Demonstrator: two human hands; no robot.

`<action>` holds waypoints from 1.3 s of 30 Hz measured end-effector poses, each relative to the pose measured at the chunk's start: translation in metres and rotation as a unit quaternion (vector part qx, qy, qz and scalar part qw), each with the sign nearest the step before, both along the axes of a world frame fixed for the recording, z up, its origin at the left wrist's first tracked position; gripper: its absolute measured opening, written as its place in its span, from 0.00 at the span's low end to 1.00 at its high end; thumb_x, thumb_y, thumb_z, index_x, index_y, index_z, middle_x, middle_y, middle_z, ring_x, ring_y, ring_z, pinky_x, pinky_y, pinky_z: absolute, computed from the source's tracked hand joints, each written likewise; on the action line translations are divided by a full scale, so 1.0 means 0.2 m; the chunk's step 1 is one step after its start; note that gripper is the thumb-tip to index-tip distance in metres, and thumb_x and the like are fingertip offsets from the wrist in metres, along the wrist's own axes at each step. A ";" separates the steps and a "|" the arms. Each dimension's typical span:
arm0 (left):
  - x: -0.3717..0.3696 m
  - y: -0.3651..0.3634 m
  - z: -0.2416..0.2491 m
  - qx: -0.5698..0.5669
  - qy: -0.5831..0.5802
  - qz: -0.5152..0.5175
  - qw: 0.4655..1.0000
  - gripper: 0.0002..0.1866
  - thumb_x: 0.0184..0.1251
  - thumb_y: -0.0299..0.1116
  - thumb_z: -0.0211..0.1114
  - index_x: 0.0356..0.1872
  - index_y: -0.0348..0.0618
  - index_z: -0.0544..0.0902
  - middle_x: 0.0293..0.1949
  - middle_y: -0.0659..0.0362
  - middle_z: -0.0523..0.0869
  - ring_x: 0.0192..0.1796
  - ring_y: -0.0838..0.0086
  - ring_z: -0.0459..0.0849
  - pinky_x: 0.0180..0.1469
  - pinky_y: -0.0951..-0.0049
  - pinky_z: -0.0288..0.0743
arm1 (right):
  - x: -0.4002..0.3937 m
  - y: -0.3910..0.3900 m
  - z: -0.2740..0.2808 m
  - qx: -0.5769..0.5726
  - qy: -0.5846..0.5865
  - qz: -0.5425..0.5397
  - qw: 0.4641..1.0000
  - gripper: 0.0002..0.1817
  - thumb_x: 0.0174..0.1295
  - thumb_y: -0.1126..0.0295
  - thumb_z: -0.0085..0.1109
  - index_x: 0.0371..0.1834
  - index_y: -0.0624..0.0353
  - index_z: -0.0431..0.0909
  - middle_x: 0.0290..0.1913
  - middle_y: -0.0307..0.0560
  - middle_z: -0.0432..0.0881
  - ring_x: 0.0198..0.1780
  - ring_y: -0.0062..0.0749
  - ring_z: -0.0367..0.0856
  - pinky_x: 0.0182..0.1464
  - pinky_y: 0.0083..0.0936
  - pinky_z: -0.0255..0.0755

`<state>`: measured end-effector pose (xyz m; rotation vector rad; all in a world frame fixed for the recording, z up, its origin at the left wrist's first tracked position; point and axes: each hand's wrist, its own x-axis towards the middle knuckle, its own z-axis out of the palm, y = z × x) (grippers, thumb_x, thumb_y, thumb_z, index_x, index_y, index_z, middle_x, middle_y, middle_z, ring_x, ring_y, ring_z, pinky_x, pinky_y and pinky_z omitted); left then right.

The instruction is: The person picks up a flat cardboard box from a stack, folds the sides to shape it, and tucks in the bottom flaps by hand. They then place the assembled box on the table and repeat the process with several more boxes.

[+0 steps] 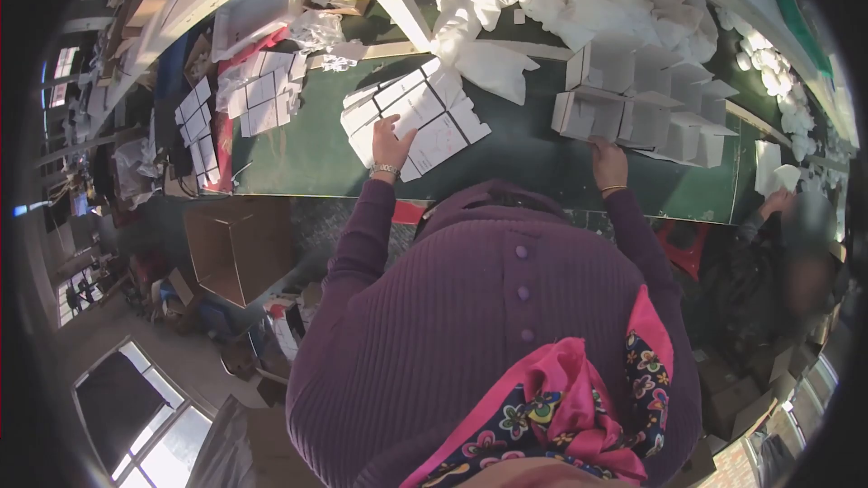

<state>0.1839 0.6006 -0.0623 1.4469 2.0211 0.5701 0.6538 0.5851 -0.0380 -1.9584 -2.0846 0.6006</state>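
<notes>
Resting left hand [391, 140] on flat cards [418, 120]; folded boxes [646, 108] beside right hand [608, 163].

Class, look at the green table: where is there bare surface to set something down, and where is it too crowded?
Bare green table lies left of the flat white card stack under the left hand. A second bare strip runs between that stack and the folded white boxes by the right hand. The far edge is crowded with white wrapping.
</notes>
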 end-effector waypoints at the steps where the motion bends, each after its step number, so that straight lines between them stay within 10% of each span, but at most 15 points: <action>1: -0.05 0.00 -0.04 0.005 0.028 -0.005 1.000 0.28 0.61 0.47 0.74 0.58 0.43 0.79 0.56 0.51 0.79 0.57 0.59 0.80 0.60 0.60 0.77 | 0.04 0.00 -0.03 -0.011 -0.015 -0.009 1.000 0.13 0.71 0.69 0.52 0.48 0.59 0.86 0.44 0.53 0.89 0.41 0.53 0.87 0.42 0.41 0.78; 6: -0.13 0.15 -0.12 -0.031 0.118 -0.058 0.991 0.34 0.50 0.53 0.79 0.58 0.55 0.78 0.57 0.55 0.73 0.60 0.59 0.71 0.66 0.57 0.68 | 0.20 -0.01 -0.10 -0.037 -0.058 -0.055 0.996 0.16 0.68 0.74 0.49 0.52 0.60 0.85 0.45 0.58 0.89 0.41 0.59 0.87 0.39 0.45 0.77; 12: -0.03 0.33 -0.04 -0.145 0.207 -0.125 0.959 0.48 0.43 0.60 0.81 0.65 0.51 0.70 0.62 0.54 0.70 0.65 0.57 0.68 0.67 0.52 0.64 | 0.11 -0.13 0.09 -0.094 -0.087 -0.168 0.977 0.32 0.71 0.67 0.47 0.78 0.31 0.57 0.33 0.65 0.84 0.35 0.69 0.80 0.37 0.54 0.69; 18: 0.01 0.36 -0.03 -0.154 0.259 -0.151 0.941 0.48 0.45 0.60 0.81 0.65 0.49 0.70 0.63 0.56 0.73 0.65 0.61 0.70 0.67 0.54 0.65 | -0.01 -0.32 0.09 -0.042 -0.031 -0.162 0.985 0.24 0.72 0.65 0.52 0.72 0.42 0.69 0.44 0.41 0.89 0.39 0.49 0.85 0.44 0.45 0.74; 27: -0.02 0.44 -0.03 -0.228 0.238 -0.122 0.936 0.57 0.39 0.62 0.83 0.68 0.43 0.64 0.66 0.50 0.72 0.70 0.55 0.69 0.68 0.50 0.61 | -0.33 -0.14 0.08 0.000 0.117 0.020 0.993 0.12 0.71 0.69 0.55 0.52 0.56 0.85 0.47 0.44 0.89 0.31 0.29 0.89 0.37 0.23 0.80; 30: -0.03 0.38 -0.01 -0.148 0.107 -0.060 0.981 0.32 0.56 0.43 0.79 0.54 0.46 0.67 0.47 0.54 0.81 0.45 0.63 0.80 0.47 0.62 0.75 | -0.49 0.01 0.24 -0.090 0.200 0.004 0.976 0.11 0.72 0.67 0.56 0.49 0.56 0.86 0.40 0.43 0.90 0.31 0.27 0.88 0.37 0.19 0.79; 33: -0.06 0.32 0.14 0.005 -0.048 -0.039 0.998 0.11 0.65 0.34 0.67 0.47 0.52 0.79 0.48 0.50 0.88 0.52 0.59 0.85 0.48 0.62 0.78 | -0.63 0.18 0.33 -0.093 0.258 0.004 0.962 0.14 0.70 0.67 0.59 0.55 0.55 0.84 0.47 0.46 0.89 0.47 0.30 0.86 0.53 0.24 0.78; 36: -0.03 0.26 0.52 0.149 -0.107 -0.126 0.975 0.09 0.71 0.28 0.61 0.48 0.46 0.84 0.46 0.58 0.90 0.48 0.67 0.87 0.50 0.68 0.78 | -0.79 0.33 0.52 -0.107 0.324 0.038 0.939 0.37 0.64 0.61 0.68 0.75 0.47 0.62 0.69 0.51 0.72 0.67 0.41 0.72 0.68 0.37 0.66; 39: 0.03 0.21 0.88 0.184 -0.126 -0.176 0.959 0.10 0.72 0.26 0.60 0.48 0.42 0.86 0.47 0.58 0.89 0.49 0.67 0.86 0.53 0.68 0.79 | -0.92 0.43 0.75 -0.155 0.405 0.106 0.895 0.46 0.61 0.71 0.60 0.83 0.38 0.49 0.69 0.63 0.68 0.49 0.22 0.74 0.59 0.24 0.67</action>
